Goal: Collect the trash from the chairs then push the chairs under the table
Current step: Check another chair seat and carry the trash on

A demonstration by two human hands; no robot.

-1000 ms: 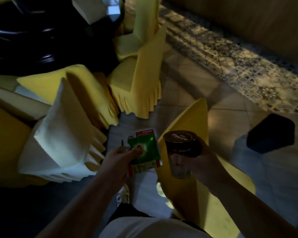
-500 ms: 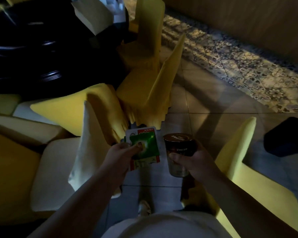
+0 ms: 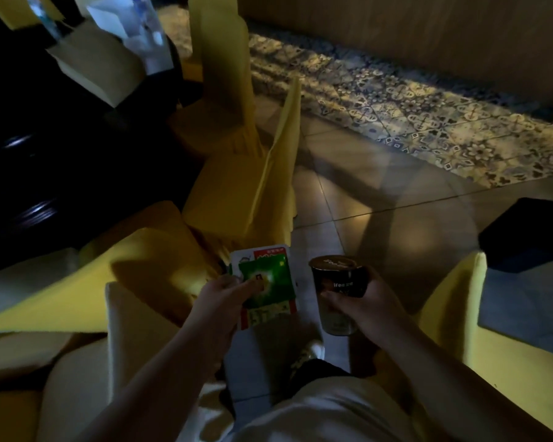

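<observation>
Left hand (image 3: 219, 301) pinches flat green snack wrappers (image 3: 264, 290); right hand (image 3: 363, 303) is curled around a dark lidded cup (image 3: 337, 293). Both are held over the floor between yellow-covered chairs (image 3: 237, 202). Risk: with both hands occupied, pushing chairs may cause a drop; the cup's contents cannot be determined in dim light.

The table (image 3: 45, 138) is lost in darkness, and print on the cup (image 3: 339, 282) seems unreadable.

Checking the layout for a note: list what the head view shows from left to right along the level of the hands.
White chair back → left hand gripping green packets → dark-lidded cup held by right hand → yellow chair at the right edge.
</observation>
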